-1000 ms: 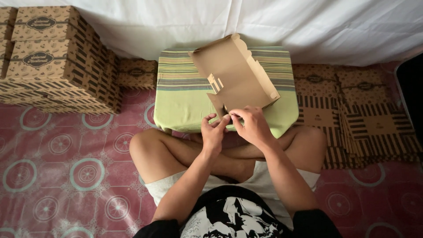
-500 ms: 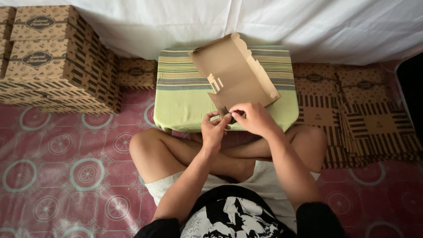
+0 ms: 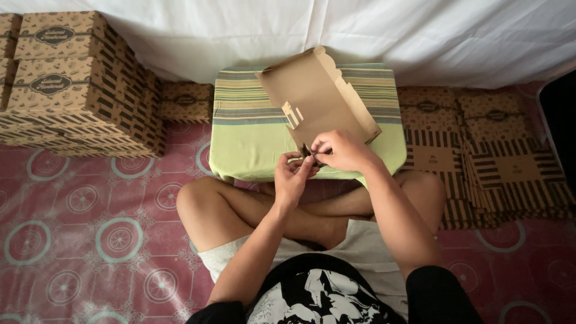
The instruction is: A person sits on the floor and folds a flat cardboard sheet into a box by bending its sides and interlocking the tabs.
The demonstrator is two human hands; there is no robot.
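- The near corner of the flat cardboard box blank [image 3: 318, 99] is covered by the right hand [image 3: 339, 150] and the left hand [image 3: 294, 177]; the flap pinched between their fingers [image 3: 307, 163] is too small to make out.
- The worktop [image 3: 252, 138] is covered by a striped cloth, so its surface and legs are hidden.
- The stack of printed boxes [image 3: 66, 84] is cut off by the left edge.
- The pile of flat striped blanks [image 3: 498, 162] partly disappears behind the person's knee [image 3: 426, 186].
- A dark object [image 3: 561, 126] at the right edge is cut off; its kind cannot be told.
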